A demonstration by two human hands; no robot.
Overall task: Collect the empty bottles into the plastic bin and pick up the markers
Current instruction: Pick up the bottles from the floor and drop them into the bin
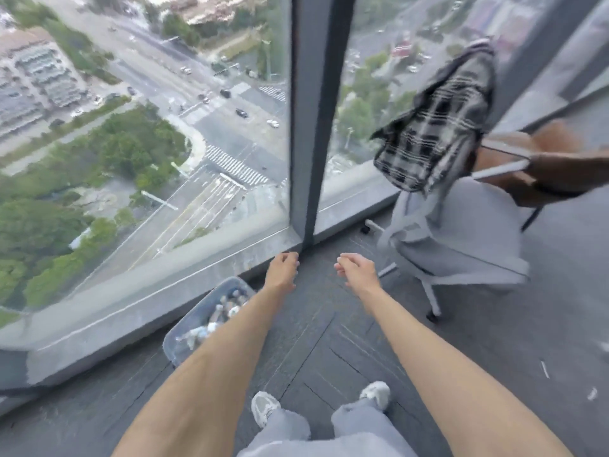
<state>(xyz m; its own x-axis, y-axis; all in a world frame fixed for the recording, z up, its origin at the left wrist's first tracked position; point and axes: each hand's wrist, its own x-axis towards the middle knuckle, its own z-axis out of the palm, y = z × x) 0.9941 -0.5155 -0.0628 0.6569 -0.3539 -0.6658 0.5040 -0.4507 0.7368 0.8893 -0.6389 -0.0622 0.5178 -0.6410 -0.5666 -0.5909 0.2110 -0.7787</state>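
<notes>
Grey floor (323,341) by the window (148,127): bottles (227,308) are held in the plastic bin (194,311); left hand (282,272) and right hand (357,273) are stretched out, each grip loose, empty.

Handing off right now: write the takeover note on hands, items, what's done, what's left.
Left hand and right hand: both empty, fingers loosely curled, out in front near the window.
Plastic bin on the floor beside the left forearm, bottles inside: done, as far as shown.
Left: markers. Small white things on the floor at right may be them; too blurred to tell.
</notes>
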